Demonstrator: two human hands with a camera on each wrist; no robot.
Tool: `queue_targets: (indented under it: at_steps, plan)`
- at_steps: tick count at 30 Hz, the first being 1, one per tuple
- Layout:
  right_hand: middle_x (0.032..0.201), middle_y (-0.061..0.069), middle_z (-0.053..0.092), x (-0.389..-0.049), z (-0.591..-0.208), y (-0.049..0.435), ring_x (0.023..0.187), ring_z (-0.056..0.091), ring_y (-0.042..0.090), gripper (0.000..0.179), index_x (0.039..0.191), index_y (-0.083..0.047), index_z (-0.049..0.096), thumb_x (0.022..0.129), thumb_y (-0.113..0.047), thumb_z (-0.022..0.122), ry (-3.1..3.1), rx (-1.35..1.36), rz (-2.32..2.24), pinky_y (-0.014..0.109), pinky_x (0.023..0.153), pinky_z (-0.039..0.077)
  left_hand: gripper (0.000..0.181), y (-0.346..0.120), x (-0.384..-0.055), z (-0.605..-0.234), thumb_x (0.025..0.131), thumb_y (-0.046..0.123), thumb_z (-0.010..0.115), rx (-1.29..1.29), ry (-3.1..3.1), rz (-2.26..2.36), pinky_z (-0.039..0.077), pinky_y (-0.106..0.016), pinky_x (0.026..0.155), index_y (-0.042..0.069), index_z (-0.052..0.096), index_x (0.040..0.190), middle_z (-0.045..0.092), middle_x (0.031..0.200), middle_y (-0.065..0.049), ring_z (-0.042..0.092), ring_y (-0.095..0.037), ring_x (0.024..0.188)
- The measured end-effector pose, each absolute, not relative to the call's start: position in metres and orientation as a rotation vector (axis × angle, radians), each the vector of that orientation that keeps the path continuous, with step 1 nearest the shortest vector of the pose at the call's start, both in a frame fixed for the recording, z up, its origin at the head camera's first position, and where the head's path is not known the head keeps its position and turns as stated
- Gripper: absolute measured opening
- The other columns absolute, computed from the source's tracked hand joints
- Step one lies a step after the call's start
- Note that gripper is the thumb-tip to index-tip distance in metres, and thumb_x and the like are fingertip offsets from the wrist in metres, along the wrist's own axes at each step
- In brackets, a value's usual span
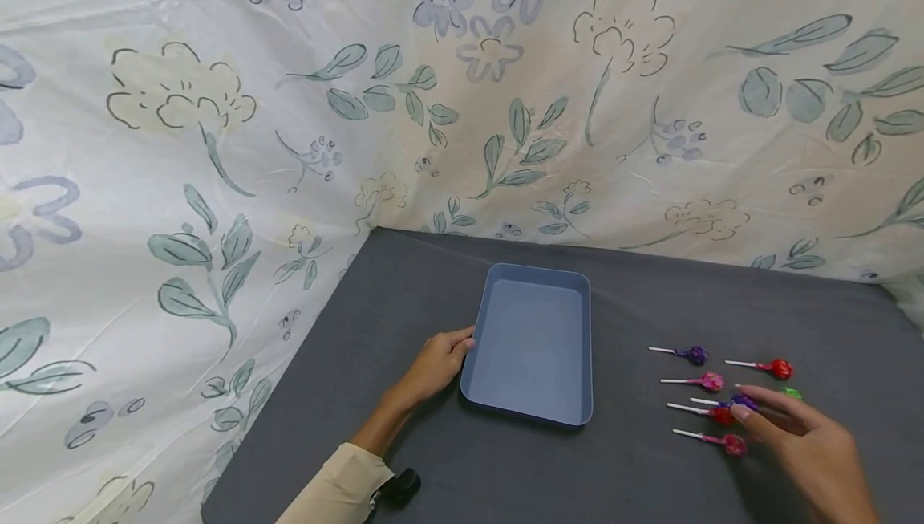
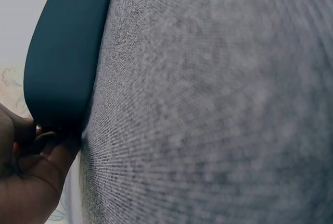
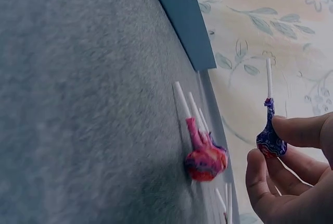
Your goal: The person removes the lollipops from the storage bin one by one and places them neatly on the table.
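Note:
My left hand [image 1: 435,365] grips the left side of a blue rectangular tray [image 1: 534,339], its thumb at the rim; in the left wrist view, the fingers bend against the dark tray wall [image 2: 65,52]. Over at the right, my right hand [image 1: 819,444] pinches a purple-wrapped lollipop [image 3: 271,139] by its head between thumb and fingers. That lollipop's white stick points up in the right wrist view, toward the tray in the head view. Beneath the hand lie a red lollipop [image 1: 724,416] and a pinkish-red lollipop [image 1: 735,444]. A green lollipop [image 1: 792,393] is partly hidden behind the fingers.
Beyond the right hand lie a purple lollipop [image 1: 696,355], a pink lollipop [image 1: 711,381] and another red lollipop [image 1: 781,369], sticks pointing left. Everything rests on a dark grey table surface [image 1: 628,476]. Floral cloth [image 1: 462,147] hangs behind and along the left side.

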State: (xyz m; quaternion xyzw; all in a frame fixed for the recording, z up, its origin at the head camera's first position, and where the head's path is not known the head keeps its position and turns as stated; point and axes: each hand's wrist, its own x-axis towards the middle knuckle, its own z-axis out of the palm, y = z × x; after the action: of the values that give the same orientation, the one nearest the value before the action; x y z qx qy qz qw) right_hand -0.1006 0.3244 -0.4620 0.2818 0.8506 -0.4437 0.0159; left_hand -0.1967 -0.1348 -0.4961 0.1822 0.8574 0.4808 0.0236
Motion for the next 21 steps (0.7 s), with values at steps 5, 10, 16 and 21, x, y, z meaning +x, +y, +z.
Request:
queue_targets:
  at_steps: [5,10,16,21]
  plan:
    - [0.157,0.034,0.044,-0.092,-0.468,0.333,0.135,0.050,0.055,0.077,0.152,0.000,0.053,0.100,-0.054,0.068,2.677,0.955,-1.280,0.068,0.096,0.048,0.042,-0.133,-0.197,-0.495,0.113,0.012,0.051,0.569,2.645,1.483,0.047,-0.054,0.114,-0.012,0.054,0.147,0.059,0.148,-0.025,0.056,-0.035,0.139]
    - [0.151,0.037,0.046,-0.084,-0.474,0.344,0.120,0.059,0.055,0.074,0.149,0.006,0.052,0.102,-0.048,0.069,2.685,1.022,-1.247,0.068,0.093,0.048,0.042,-0.132,-0.199,-0.495,0.113,0.011,0.050,0.566,2.631,1.490,0.046,-0.053,0.115,-0.012,0.053,0.148,0.058,0.150,-0.024,0.055,-0.035,0.141]
    - [0.139,0.039,0.056,-0.079,-0.483,0.358,0.067,0.066,0.014,0.060,0.146,0.010,0.054,0.103,-0.028,0.074,2.696,1.039,-1.267,0.037,0.062,0.057,0.041,-0.133,-0.200,-0.496,0.112,0.010,0.051,0.588,2.653,1.466,0.048,-0.056,0.113,-0.013,0.055,0.146,0.059,0.147,-0.026,0.057,-0.038,0.138]
    - [0.143,0.042,0.050,-0.077,-0.490,0.372,0.066,0.065,0.014,0.061,0.146,0.014,0.050,0.104,-0.022,0.072,2.669,1.035,-1.271,0.026,0.051,0.053,0.041,-0.133,-0.199,-0.495,0.112,0.010,0.051,0.571,2.657,1.470,0.048,-0.056,0.113,-0.013,0.055,0.146,0.060,0.147,-0.026,0.057,-0.037,0.138]
